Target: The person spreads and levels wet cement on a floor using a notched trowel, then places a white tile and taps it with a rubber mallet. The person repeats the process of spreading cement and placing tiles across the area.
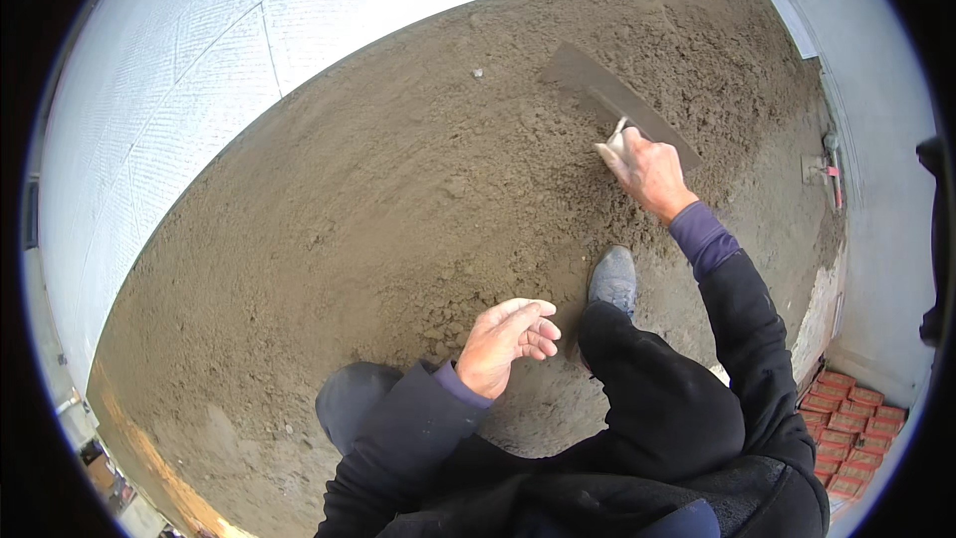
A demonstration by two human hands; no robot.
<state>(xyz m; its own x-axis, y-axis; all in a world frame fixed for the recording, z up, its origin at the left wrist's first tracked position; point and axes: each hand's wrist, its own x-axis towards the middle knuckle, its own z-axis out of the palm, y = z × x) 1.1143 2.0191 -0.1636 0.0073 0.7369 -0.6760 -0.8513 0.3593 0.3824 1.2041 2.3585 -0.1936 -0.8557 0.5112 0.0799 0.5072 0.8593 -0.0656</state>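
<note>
My right hand (647,169) is closed round the pale handle of a long steel trowel (657,125). The blade lies tilted diagonally on grey-brown, crumbly mortar (349,189), which is smoother toward the left and rougher around the blade. My left hand (513,344) hangs above the mortar near my body with its fingers loosely curved and holding nothing. My grey shoe (612,279) is below the trowel, on the mortar, with my dark-clad leg behind it.
A textured white tiled wall (179,80) curves along the top and left. A plain pale wall (871,229) stands at the right, with a pipe fitting (835,174) low beside it. Stacked red packs (851,428) lie at lower right; blurry clutter sits at far lower left.
</note>
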